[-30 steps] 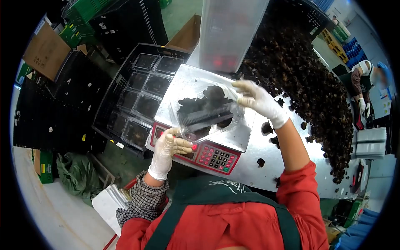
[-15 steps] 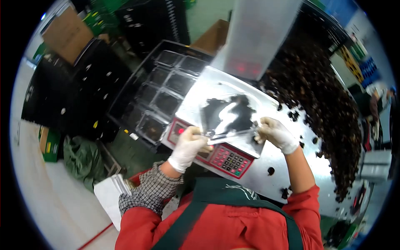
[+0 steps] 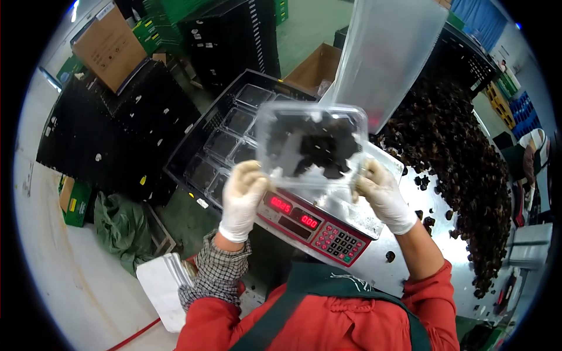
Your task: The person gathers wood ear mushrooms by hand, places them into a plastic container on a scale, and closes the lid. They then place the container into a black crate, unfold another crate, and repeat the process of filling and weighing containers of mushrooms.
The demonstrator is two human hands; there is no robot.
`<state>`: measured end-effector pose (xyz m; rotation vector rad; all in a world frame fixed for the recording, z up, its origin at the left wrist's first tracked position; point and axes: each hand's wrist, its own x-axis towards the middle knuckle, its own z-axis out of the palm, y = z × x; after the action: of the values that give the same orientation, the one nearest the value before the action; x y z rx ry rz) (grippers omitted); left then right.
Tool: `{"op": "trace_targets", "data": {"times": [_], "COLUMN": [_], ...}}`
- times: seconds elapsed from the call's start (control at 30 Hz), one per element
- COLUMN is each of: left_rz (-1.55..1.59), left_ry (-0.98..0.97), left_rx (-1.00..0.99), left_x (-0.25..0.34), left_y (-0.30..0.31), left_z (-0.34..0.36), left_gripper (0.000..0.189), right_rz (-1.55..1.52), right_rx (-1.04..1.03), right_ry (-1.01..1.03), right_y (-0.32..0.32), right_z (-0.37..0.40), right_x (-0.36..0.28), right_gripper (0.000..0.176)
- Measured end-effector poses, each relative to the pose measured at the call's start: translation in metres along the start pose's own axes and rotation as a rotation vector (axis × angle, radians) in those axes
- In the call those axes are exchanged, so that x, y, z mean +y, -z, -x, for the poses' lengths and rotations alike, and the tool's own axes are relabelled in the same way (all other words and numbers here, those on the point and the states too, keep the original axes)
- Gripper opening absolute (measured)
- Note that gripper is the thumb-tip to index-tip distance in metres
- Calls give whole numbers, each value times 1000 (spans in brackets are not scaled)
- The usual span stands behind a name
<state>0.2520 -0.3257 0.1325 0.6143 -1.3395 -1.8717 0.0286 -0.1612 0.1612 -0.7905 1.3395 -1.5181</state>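
Held in front of me above the scale is a clear plastic box [image 3: 313,109] with dark, leafy pieces inside; motion blurs it a little. My left hand [image 3: 240,202], in a white glove, grips its near left corner between thumb and fingers. The near right corner is pinched by my gloved right hand [image 3: 383,196]. Under the box stands a scale [image 3: 281,225] with a steel pan, red lit digits and a keypad. To its left, a black crate [image 3: 202,123] contains several clear boxes [image 3: 223,143] in rows, partly hidden behind the held box.
A large pile of dark brown pieces [image 3: 468,169] covers the right of the steel table [image 3: 436,245], with loose bits nearby. A tall translucent stack [image 3: 389,52] rises behind the scale. Black crates [image 3: 117,128] and a carton [image 3: 111,47] stand left. Another person [image 3: 530,155] is far right.
The clear box has come up off the scale pan and tilted, with both hands on it. The scale's red digits now show plainly. My view has shifted slightly.
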Motion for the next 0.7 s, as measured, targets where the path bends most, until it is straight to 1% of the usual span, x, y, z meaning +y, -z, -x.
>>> {"op": "trace_targets", "data": {"times": [0.03,0.07,0.1,0.13,0.17,0.2,0.27,0.3,0.33,0.37,0.4,0.43,0.47,0.5,0.53,0.6,0.63,0.67,0.7], "left_rz": [109,252,367,483,505,627,676,519,359,258,154,58,-38,-58,-93,-33,-34,-233,-339], "left_ry": [-73,-130,-100,-71,-36,161,82,129,173,285,395,449,502,499,507,629,653,609,533], "left_rx": [37,-13,-25,-35,-13,10,381,464,540,582,620,636,652,655,572,643,675,751,594], "left_x": [-1,-2,-13,-23,-23,-14,-24,-42,-63,-82,-98,-111,-121,-131,-142,-153,-161,-170,-177], "left_y": [6,2,-7,-13,-11,-3,21,54,93,127,155,173,185,193,202,202,198,191,199], "left_z": [-3,-5,-5,-6,-13,-23,-67,-89,-116,-140,-162,-181,-200,-220,-240,-267,-275,-280,-289], "left_gripper": [48,55,64,72,65,49,31,26,22,23,24,27,30,30,47,62,77,54,38], "right_rz": [-22,38,26,-4,58,80,275,398,276,412,321,310,269,308,343,371,382,389,391], "right_rx": [16,-8,3,-19,-94,-173,-126,-88,-11,71,229,383,538,678,820,920,1001,1082,1139], "right_ry": [14,0,-8,-33,-67,52,72,80,-23,-160,-194,-83,-176,-277,-381,-297,-313,-331,-282], "right_y": [-20,-36,-62,-87,-103,-109,-98,-74,-48,-16,6,40,54,77,100,141,148,153,156], "right_z": [-10,-22,-32,-39,-46,-48,-32,-29,-18,-6,10,28,50,70,94,147,170,190,209], "right_x": [-5,-3,-2,0,11,26,9,9,2,-7,-19,-2,-14,-8,1,27,29,29,32], "right_gripper": [11,10,8,11,16,31,50,63,62,57,49,46,41,40,39,35,33,30,28]}}
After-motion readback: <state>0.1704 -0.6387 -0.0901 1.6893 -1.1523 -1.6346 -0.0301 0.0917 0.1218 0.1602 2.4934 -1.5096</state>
